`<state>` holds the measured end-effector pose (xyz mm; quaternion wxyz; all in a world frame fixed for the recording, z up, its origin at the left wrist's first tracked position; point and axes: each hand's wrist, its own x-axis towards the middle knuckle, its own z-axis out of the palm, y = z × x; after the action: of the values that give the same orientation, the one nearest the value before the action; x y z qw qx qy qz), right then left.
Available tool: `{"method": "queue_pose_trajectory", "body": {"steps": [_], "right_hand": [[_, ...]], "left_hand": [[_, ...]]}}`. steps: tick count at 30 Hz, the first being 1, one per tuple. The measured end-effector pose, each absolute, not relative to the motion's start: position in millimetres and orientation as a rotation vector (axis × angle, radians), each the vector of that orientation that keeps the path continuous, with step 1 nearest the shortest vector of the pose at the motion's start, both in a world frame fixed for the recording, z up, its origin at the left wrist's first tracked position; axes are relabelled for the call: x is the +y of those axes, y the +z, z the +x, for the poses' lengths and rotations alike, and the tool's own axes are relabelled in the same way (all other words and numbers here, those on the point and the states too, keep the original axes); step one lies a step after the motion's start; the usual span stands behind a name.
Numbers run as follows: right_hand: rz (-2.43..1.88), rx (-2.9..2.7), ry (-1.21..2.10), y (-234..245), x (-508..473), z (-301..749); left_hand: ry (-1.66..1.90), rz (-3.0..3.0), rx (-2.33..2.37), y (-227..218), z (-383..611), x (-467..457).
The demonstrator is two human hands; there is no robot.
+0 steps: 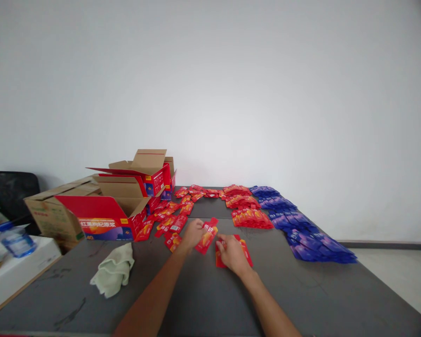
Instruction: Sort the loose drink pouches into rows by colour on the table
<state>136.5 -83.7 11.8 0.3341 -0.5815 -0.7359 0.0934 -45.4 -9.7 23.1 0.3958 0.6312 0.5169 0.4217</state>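
Note:
My left hand point(192, 233) is closed on a red sachet point(206, 238), holding it tilted just above the grey table point(210, 299). My right hand point(231, 255) rests with its fingers pressed on a small stack of red sachets point(246, 252) lying flat on the table. The two hands are close together near the table's middle. Loose red sachets point(168, 223) lie scattered just left of my left hand.
Open red cartons point(108, 217) and a brown box point(56, 210) stand at the left. A pale green cloth point(114, 271) lies in front of them. Rows of red sachets point(249, 217) and blue sachets point(301, 234) lie at the right. A water bottle point(16, 241) lies far left.

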Motion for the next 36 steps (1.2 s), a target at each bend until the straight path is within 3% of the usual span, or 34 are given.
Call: {"method": "queue_pose_trajectory", "body": {"steps": [9,19,27,31,36], "right_hand": [[-1.515,-1.679,0.539,4.2,-68.7,129.7],[-1.617,-1.679,0.421,5.3,-75.3,174.7],[-1.568,-2.197,0.415,-7.2,-113.9,198.3],[-1.661,-2.222,0.430,-19.4,-116.9,193.4],[-1.643,-2.246,0.424,-24.3,-115.2,196.4]], "left_hand": [[1.172,1.120,1.165,-0.1,-28.3,-33.7],[0.973,1.377,1.571,-8.6,-27.9,-35.1],[0.843,1.637,1.749,-10.4,-17.9,-44.6],[0.565,1.962,1.968,-7.7,-9.1,-57.7],[0.570,2.315,1.635,0.2,-13.3,-75.2]]}}
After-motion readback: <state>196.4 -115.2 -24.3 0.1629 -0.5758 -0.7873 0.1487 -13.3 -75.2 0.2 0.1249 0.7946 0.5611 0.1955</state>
